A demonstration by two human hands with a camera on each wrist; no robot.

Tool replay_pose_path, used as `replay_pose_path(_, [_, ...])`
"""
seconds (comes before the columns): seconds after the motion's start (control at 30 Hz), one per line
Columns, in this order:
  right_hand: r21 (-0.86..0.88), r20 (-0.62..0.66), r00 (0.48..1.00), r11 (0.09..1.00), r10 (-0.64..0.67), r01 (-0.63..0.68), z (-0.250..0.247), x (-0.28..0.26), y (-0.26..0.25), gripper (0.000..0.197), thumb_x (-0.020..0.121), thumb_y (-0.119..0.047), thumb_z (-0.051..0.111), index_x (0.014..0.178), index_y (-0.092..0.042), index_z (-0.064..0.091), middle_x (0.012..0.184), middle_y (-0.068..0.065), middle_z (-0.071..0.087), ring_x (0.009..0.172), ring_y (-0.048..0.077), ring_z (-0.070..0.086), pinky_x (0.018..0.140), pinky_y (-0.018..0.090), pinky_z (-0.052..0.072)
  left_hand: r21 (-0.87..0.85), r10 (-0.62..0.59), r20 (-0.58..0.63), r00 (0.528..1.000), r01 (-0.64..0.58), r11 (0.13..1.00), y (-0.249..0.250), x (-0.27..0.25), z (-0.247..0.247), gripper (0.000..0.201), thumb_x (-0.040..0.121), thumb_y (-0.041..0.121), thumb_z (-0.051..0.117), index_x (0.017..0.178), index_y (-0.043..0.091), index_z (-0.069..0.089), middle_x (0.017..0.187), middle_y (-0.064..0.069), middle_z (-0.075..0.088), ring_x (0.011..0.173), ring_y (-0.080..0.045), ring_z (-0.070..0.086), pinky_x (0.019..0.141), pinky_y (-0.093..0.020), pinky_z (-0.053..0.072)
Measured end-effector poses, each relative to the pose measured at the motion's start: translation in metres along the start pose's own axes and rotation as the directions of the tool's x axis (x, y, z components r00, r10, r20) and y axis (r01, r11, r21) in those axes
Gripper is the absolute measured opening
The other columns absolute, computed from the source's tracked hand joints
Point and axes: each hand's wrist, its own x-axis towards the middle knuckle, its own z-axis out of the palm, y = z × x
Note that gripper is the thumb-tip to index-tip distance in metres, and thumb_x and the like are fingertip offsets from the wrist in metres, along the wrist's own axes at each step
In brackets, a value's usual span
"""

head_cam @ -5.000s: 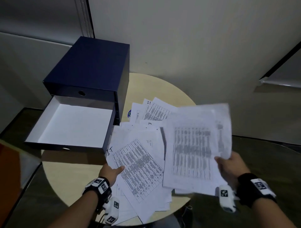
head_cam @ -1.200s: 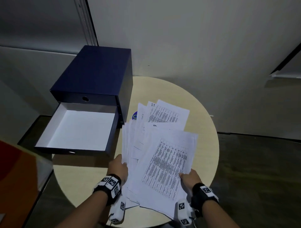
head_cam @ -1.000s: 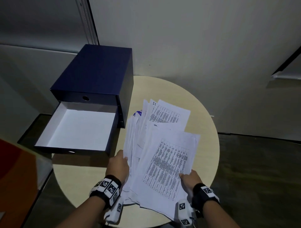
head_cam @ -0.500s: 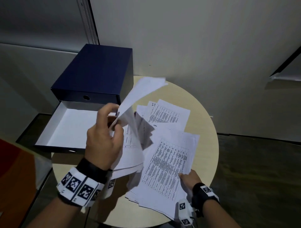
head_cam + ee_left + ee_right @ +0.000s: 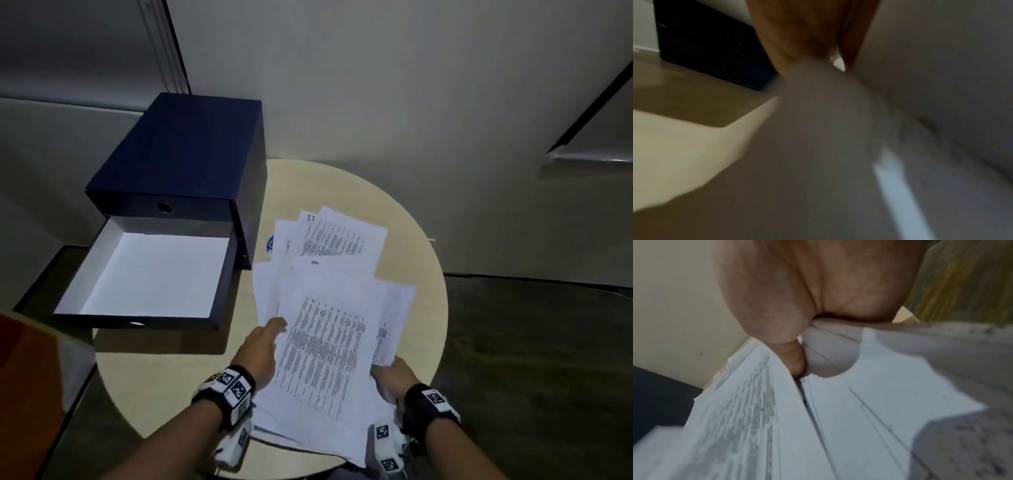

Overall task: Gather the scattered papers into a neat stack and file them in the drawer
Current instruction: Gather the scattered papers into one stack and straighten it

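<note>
A loose pile of printed papers (image 5: 329, 329) lies fanned out on the round beige table (image 5: 164, 383). More sheets (image 5: 339, 236) spread toward the wall behind it. My left hand (image 5: 274, 329) lies with straight fingers against the pile's left edge, fingertips slipped just under the top sheet. At the pile's near right corner, my right hand (image 5: 387, 371) grips several sheets; the right wrist view shows its thumb (image 5: 789, 331) pinching the papers (image 5: 756, 418). The dark blue drawer box (image 5: 191, 154) stands at the left with its white-lined drawer (image 5: 147, 274) pulled out. The left wrist view is blurred.
A wall runs close behind the table. A small blue sticker (image 5: 270, 243) peeks out beside the box. Something orange (image 5: 27, 394) sits off the table's left edge. The pulled-out drawer overhangs the table's left side, with bare tabletop (image 5: 154, 394) in front of it.
My left hand, which had lifted a bundle of sheets half a second ago, is back down at the pile's left edge and the sheets lie on the pile. The right hand kept its grip.
</note>
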Motion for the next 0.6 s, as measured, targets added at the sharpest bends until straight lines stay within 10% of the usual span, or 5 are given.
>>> replay_pose_path(0.1, [0.019,0.003,1.000,1.000,0.014,-0.014,-0.005,0.044,0.031,0.058,0.063,-0.036,0.068,0.113,-0.007,0.063,0.103,0.001,0.074,0.083,0.020,0.071,0.066,0.027,0.056,0.029,-0.232,0.000,0.973,0.232,0.972,-0.012,0.006,0.004,0.029,0.097,0.034,0.047,0.125,0.032,0.044,0.127,-0.006,0.056,0.104,-0.020,0.059,0.082,-0.028,0.045])
replay_pose_path(0.27, [0.043,-0.006,1.000,0.999,0.015,-0.015,-0.003,-0.003,-0.008,0.039,0.074,-0.030,0.068,0.107,-0.009,0.061,0.109,0.009,0.063,0.082,0.019,0.058,0.072,0.030,0.047,-0.112,-0.404,0.008,0.915,0.402,0.909,-0.011,0.013,0.003,0.034,0.089,0.038,0.058,0.118,0.026,0.046,0.104,-0.003,0.059,0.076,-0.012,0.060,0.055,-0.024,0.043])
replay_pose_path(0.37, [0.152,0.064,0.998,0.988,0.019,-0.029,-0.003,-0.003,-0.004,0.102,0.059,-0.046,0.085,0.144,-0.007,0.044,0.141,0.004,0.054,0.121,0.023,0.056,0.099,0.037,0.044,-0.154,-0.335,0.017,0.942,0.333,0.930,-0.002,0.015,0.008,0.031,0.093,0.012,0.051,0.115,0.033,0.043,0.093,-0.007,0.061,0.064,-0.020,0.060,0.052,-0.028,0.049])
replay_pose_path(0.5, [0.158,0.101,0.991,0.985,-0.088,0.071,0.001,-0.017,-0.011,0.065,0.090,-0.018,0.072,0.146,-0.013,0.041,0.138,0.003,0.056,0.118,0.026,0.056,0.096,0.034,0.044,-0.108,-0.140,0.155,0.978,0.157,0.982,0.013,0.016,0.021,0.061,0.087,-0.009,0.036,0.127,0.036,0.028,0.098,-0.018,0.054,0.056,-0.015,0.039,0.045,-0.024,0.038])
replay_pose_path(0.6, [0.142,0.057,0.986,0.978,-0.159,0.150,-0.001,-0.013,-0.006,0.054,0.091,-0.013,0.068,0.141,-0.009,0.049,0.135,0.005,0.062,0.121,0.029,0.058,0.100,0.037,0.044,-0.093,-0.108,0.221,0.969,0.132,0.987,0.022,0.019,0.025,0.071,0.083,-0.011,0.035,0.136,0.034,0.017,0.102,-0.015,0.054,0.063,-0.021,0.053,0.053,-0.030,0.046])
